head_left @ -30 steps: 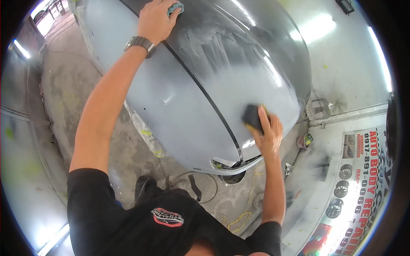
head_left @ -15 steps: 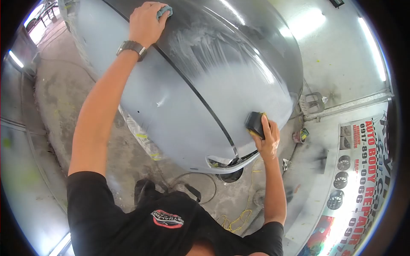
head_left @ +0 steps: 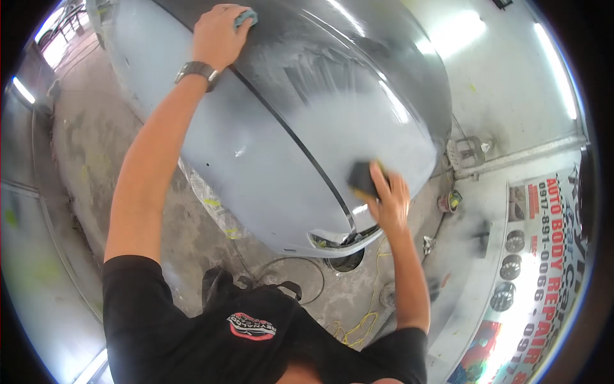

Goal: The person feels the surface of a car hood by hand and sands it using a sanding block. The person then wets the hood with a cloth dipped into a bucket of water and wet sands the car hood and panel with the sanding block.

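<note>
My left hand [head_left: 220,38], with a watch on its wrist, is closed on a crumpled light blue cloth [head_left: 248,18], resting by the dark seam at the upper left of the car hood [head_left: 371,128]. It could also be a sponge; most of it is hidden in the fingers. My right hand [head_left: 391,195] grips a black sanding block [head_left: 362,178] with a yellowish edge, slightly blurred, low on the hood near its front corner. The hood is pale grey primer there and dark with whitish streaks farther up. Left of the seam lies the pale grey fender [head_left: 236,185].
Masking paper [head_left: 214,201] hangs along the fender's lower edge. On the floor are a dark bucket [head_left: 345,261] under the car's front, a hose [head_left: 323,281] and a yellow cord [head_left: 358,333]. A small pail [head_left: 448,203] and a printed banner [head_left: 543,275] are at the right.
My right hand has slid the sanding block leftward and slightly up across the hood, toward the seam. My left hand stays almost in place with the cloth.
</note>
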Demonstrator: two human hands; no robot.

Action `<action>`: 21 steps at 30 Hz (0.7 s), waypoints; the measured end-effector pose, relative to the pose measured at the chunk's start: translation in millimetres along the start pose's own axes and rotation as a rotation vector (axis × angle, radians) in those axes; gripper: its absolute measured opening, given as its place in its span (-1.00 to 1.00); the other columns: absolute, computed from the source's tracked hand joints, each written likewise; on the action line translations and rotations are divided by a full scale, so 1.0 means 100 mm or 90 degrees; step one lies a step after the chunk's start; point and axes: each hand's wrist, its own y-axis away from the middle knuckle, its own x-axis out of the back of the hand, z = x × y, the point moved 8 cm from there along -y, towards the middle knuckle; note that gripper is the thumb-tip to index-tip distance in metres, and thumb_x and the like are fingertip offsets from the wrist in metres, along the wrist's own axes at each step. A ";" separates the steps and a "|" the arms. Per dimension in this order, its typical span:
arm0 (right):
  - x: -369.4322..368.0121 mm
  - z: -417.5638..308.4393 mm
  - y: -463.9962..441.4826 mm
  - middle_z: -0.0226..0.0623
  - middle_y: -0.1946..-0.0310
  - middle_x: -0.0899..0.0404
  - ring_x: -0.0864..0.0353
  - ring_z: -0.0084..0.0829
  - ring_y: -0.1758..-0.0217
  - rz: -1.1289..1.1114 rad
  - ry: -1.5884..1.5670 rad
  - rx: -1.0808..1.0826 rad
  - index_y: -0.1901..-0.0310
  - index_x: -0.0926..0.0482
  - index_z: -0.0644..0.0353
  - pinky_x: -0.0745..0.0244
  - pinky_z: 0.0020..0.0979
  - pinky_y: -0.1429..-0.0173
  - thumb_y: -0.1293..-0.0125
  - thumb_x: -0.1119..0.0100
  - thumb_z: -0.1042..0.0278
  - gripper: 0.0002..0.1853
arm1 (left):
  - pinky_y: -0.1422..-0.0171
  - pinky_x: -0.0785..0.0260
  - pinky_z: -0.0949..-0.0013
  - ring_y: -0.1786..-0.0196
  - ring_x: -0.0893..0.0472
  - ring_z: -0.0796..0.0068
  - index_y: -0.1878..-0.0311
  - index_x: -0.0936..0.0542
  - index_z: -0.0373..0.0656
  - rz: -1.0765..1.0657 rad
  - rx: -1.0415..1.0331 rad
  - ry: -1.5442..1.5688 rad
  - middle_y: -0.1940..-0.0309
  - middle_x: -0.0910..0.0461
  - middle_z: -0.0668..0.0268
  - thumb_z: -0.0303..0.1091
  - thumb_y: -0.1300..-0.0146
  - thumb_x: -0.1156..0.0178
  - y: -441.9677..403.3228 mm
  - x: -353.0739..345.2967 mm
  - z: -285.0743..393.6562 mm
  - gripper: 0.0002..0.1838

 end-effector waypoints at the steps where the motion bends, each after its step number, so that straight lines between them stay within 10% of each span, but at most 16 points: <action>1: 0.04 -0.07 0.13 -0.24 -0.08 -0.70 -0.70 -0.10 -0.02 0.076 -0.028 0.013 -0.41 -0.64 -0.11 -0.59 -0.08 -0.04 -0.04 -0.64 0.14 -0.20 | -0.29 -0.52 0.08 -0.17 -0.69 0.09 -0.11 -0.78 -0.02 -0.004 0.005 -0.007 -0.11 -0.75 0.24 -0.13 -0.48 -0.30 -0.04 0.01 0.03 -0.71; 9: -0.43 -0.48 -2.15 -0.29 0.04 -0.62 -0.67 -0.11 -0.01 -0.007 -0.059 0.049 -0.50 -0.51 -0.40 -0.57 -0.08 -0.07 -0.33 -0.46 -0.03 -0.31 | -0.27 -0.54 0.09 -0.16 -0.70 0.12 -0.12 -0.78 -0.02 -0.020 0.000 0.004 -0.10 -0.75 0.25 -0.07 -0.47 -0.31 0.01 0.04 0.02 -0.68; 17: 0.02 -0.23 -0.09 -0.17 0.00 -0.69 -0.69 -0.08 0.07 0.043 -0.025 0.026 -0.41 -0.64 -0.04 -0.60 -0.08 0.00 -0.08 -0.64 0.11 -0.21 | -0.26 -0.55 0.10 -0.14 -0.71 0.09 -0.10 -0.78 -0.03 -0.013 -0.013 0.034 -0.08 -0.76 0.24 -0.09 -0.46 -0.32 -0.04 -0.01 0.02 -0.69; 21: -0.12 -0.31 -0.98 -0.18 -0.01 -0.68 -0.70 -0.09 0.04 0.008 -0.034 0.052 -0.44 -0.61 -0.11 -0.59 -0.14 0.00 -0.16 -0.59 0.08 -0.24 | -0.26 -0.55 0.11 -0.15 -0.71 0.09 -0.09 -0.79 -0.04 -0.018 -0.018 0.026 -0.09 -0.76 0.23 -0.09 -0.45 -0.33 -0.02 -0.01 0.01 -0.69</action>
